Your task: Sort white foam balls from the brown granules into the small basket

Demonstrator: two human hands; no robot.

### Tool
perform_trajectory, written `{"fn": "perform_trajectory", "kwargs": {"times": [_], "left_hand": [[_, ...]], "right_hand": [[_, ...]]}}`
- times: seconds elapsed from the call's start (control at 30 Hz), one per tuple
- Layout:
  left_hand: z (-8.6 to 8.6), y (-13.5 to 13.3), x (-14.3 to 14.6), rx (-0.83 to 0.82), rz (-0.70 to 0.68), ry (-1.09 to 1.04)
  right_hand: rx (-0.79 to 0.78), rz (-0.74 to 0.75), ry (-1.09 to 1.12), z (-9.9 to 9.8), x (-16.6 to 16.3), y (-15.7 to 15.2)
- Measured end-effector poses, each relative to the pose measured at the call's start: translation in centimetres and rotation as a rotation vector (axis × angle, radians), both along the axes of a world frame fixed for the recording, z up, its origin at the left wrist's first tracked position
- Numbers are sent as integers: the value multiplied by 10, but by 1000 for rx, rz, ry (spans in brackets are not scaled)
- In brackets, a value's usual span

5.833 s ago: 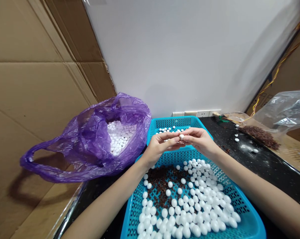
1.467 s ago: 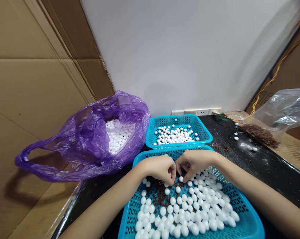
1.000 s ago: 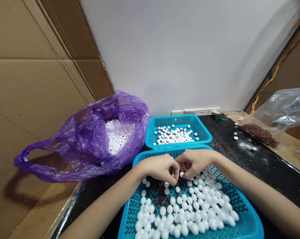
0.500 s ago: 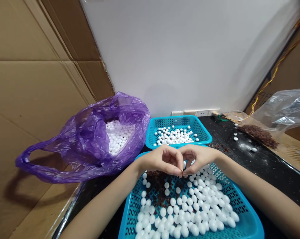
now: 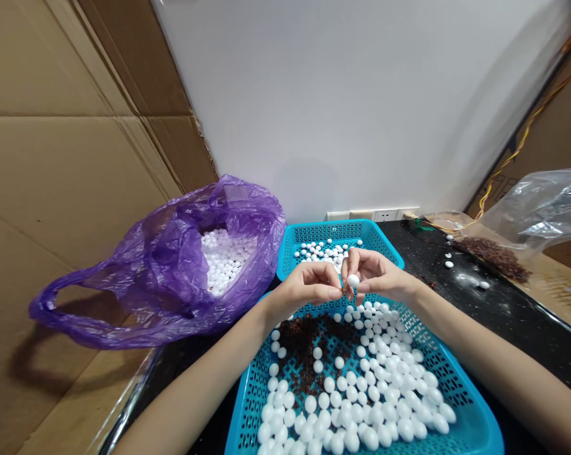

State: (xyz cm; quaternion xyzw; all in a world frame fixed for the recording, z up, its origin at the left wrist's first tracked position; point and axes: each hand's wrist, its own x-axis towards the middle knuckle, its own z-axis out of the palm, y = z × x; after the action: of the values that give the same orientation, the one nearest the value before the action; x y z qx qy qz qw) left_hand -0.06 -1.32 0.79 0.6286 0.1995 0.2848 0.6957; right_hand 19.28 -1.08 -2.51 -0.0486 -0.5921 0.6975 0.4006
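Both hands meet above the far rim of the near blue basket (image 5: 484, 411). My right hand (image 5: 377, 276) pinches a small white ball (image 5: 353, 280) between thumb and fingers. Beside it, the thumb and fingertips of my left hand (image 5: 311, 284) are pinched on a tiny reddish-brown piece (image 5: 343, 290), right against the right fingertips. Below lie many white balls (image 5: 399, 385), heaped toward the right and front of the basket. Dark brown bits (image 5: 304, 347) are spread over its far left part.
A purple plastic bag (image 5: 171, 253) of white balls (image 5: 223, 259) lies open at left. Behind is a second blue basket (image 5: 384, 243) holding white balls. At right, brown bits (image 5: 496, 258) spill near a clear bag (image 5: 546, 202) on the black table (image 5: 513, 328). Wall sockets (image 5: 384, 215) sit behind.
Both hands have risen toward the far basket. A white ball now shows in my right fingers, and the fingertips have turned apart slightly around the brown piece.
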Motion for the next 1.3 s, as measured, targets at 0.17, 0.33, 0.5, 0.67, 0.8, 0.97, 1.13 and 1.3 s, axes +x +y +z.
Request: {"fn": "perform_trajectory", "kwargs": {"times": [0.17, 0.33, 0.5, 0.67, 0.8, 0.97, 1.13, 1.3], "left_hand": [[0, 0, 0, -4, 16, 23], [0, 0, 0, -7, 31, 34], [0, -1, 1, -9, 32, 24], [-1, -1, 1, 9, 69, 48], [-2, -1, 0, 32, 111, 64], [-3, 0, -2, 25, 78, 29], [-3, -1, -2, -4, 62, 6], [-3, 0, -2, -10, 71, 20]], "right_hand": [[-7, 22, -2, 1, 1, -1], [-18, 15, 12, 1, 1, -2], [-47, 4, -8, 0, 0, -2], [-62, -27, -18, -1, 1, -2], [-80, -80, -31, 0, 1, -2], [-85, -90, -4, 2, -1, -3], [-79, -85, 21, 2, -3, -3], [-83, -123, -14, 0, -3, -3]]}}
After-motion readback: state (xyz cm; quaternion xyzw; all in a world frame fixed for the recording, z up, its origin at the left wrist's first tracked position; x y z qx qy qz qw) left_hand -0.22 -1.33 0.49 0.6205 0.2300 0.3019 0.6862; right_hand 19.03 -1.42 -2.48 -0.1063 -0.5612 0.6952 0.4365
